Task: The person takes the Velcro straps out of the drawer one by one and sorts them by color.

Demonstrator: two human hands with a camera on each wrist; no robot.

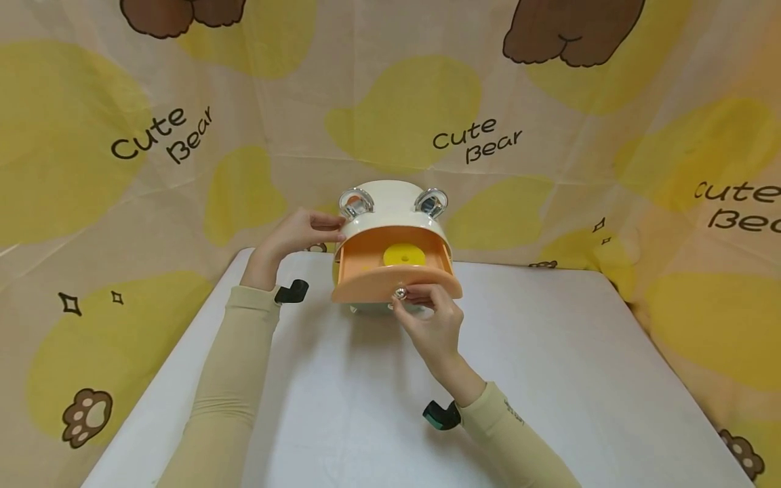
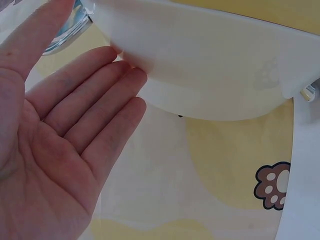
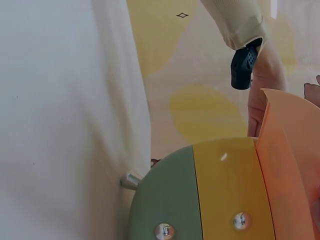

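Note:
A small rounded chest of drawers (image 1: 393, 200) with a white top and two chrome ring ears stands at the back of the table. Its top orange drawer (image 1: 363, 290) is pulled out, and a yellow disc (image 1: 405, 254) lies inside. With thumb and fingers, my right hand (image 1: 438, 329) pinches the drawer's round silver knob (image 1: 400, 293). My left hand (image 1: 299, 234) rests its fairly straight fingertips against the chest's left side, just below the ear. In the right wrist view, the yellow drawer (image 3: 225, 187) and green drawer (image 3: 167, 187) under the orange one are closed.
The chest stands on silver feet (image 3: 131, 180) on a white table (image 1: 525, 366). Close behind it hangs a patterned cloth (image 1: 390, 115) that also covers both sides. A black wrist mount (image 1: 293, 291) sits at the left cuff, another wrist mount (image 1: 442, 415) at the right.

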